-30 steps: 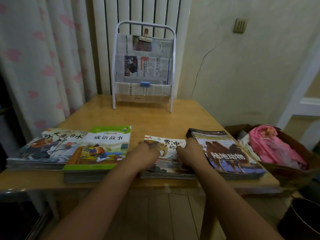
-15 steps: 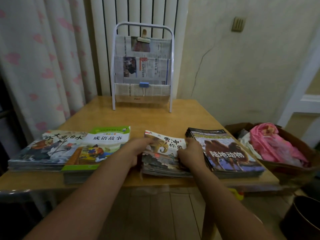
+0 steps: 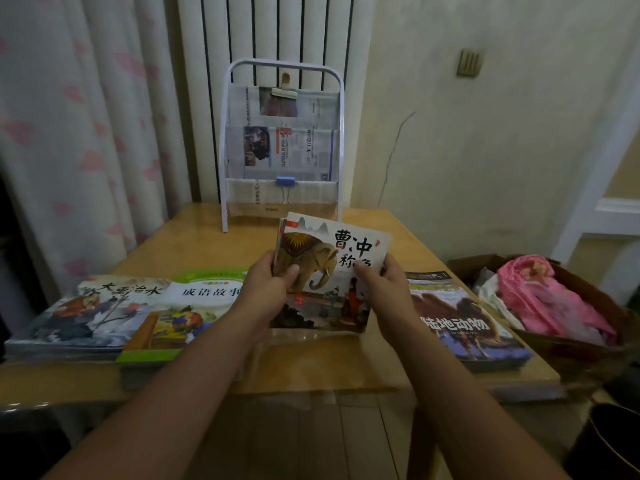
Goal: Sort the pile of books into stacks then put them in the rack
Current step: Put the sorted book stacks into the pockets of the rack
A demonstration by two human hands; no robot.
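Note:
Both hands hold a stack of thin books with an elephant cover [image 3: 329, 271], lifted off the wooden table [image 3: 311, 368] and tilted up towards me. My left hand [image 3: 268, 287] grips its left edge, my right hand [image 3: 384, 289] its right edge. Three stacks lie flat along the table's front: a grey-blue painted cover [image 3: 93, 313] at far left, a green-bordered book [image 3: 180, 313] beside it, and a camel cover [image 3: 460, 320] at right. The white metal rack [image 3: 282, 147], its pockets lined with newspaper, stands at the table's back edge.
A pink-patterned curtain [image 3: 76, 133] hangs at left and a radiator [image 3: 277, 29] stands behind the rack. A cardboard box holding pink cloth [image 3: 554, 303] sits right of the table. A dark bin [image 3: 606, 441] is on the floor at lower right.
Both hands closed on the elephant stack's edges and lifted it off the table, tilting it upright and carrying it towards the rack. The other stacks have stayed put.

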